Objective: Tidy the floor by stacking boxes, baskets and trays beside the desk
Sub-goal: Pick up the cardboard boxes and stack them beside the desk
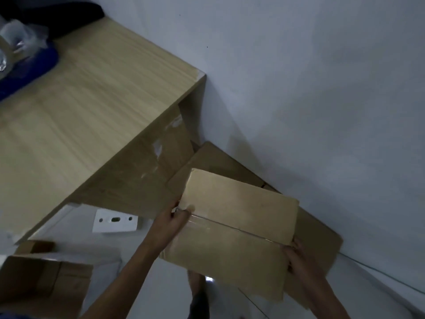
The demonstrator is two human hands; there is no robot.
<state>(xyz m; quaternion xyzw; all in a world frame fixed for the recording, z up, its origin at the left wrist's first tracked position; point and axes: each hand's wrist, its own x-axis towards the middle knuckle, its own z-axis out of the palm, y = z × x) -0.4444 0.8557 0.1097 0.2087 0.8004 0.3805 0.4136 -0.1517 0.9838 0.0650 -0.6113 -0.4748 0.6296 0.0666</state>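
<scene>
Closed cardboard box [232, 229] held up between both hands, above a larger flat box [220, 164] lying on the floor in the corner between wall [322, 88] and worktop [80, 107]. Taped seam across the lid, running from one hand to the other.

Left hand [171, 223] curled round the box's left edge at the seam, thumb on top, fingers [177, 208] hooked under the edge. Right hand [299, 259] gripping the right edge near the seam's other end, fingers wrapped over the corner. Both forearms reaching in from the bottom of the view.

Held box tilted, near end lower, overlapping the larger box from this angle (cannot tell whether touching it). Larger box just beside the worktop's side panel, far edge against the wall.

Under the worktop: another brown box face [147, 171] with pale tape scraps. On the white floor [128, 261] near the worktop's edge, a white plate with three holes [115, 221]. Lower left, an open box [43, 282], flaps up.

On the worktop, far left: blue item [30, 70] with crinkled clear plastic [16, 42] on it, dark cloth [57, 14] behind. Blurred; no further detail.
</scene>
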